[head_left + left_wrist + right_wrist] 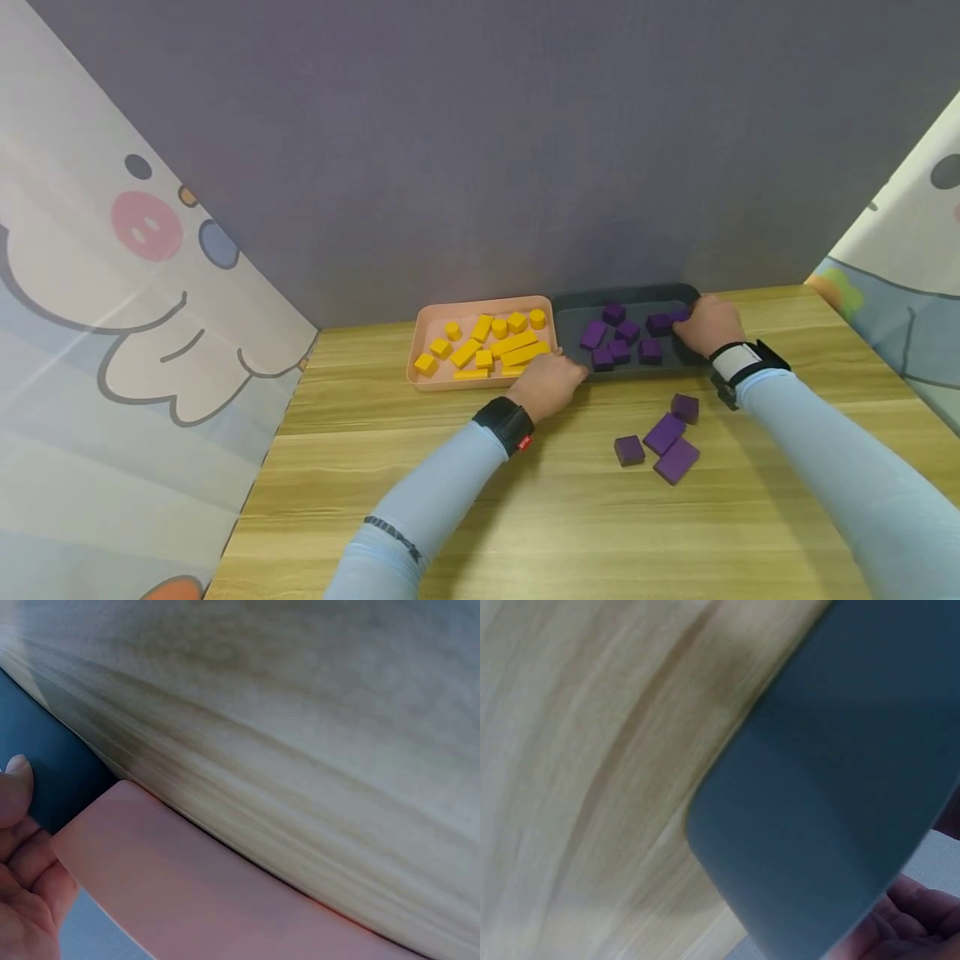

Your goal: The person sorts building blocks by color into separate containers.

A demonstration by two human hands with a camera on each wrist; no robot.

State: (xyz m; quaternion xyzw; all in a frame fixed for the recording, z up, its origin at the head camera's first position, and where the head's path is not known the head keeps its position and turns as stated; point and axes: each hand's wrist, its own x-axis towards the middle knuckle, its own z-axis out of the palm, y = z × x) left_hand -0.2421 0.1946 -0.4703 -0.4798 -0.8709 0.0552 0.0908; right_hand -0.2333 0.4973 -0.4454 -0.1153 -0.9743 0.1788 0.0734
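A dark blue-grey tray stands at the back of the table with several purple blocks in it. At its front left corner, my left hand pinches the front wall, the thumb outside and the other fingers on the inner side. My right hand reaches over the right end of the tray. Its fingers are curled about a purple block there, largely hidden by the hand. In the right wrist view, curled fingers show behind the tray's rim.
Touching the dark tray on the left is a peach tray with several yellow blocks. Several loose purple blocks lie on the wooden table in front. A grey wall rises right behind the trays.
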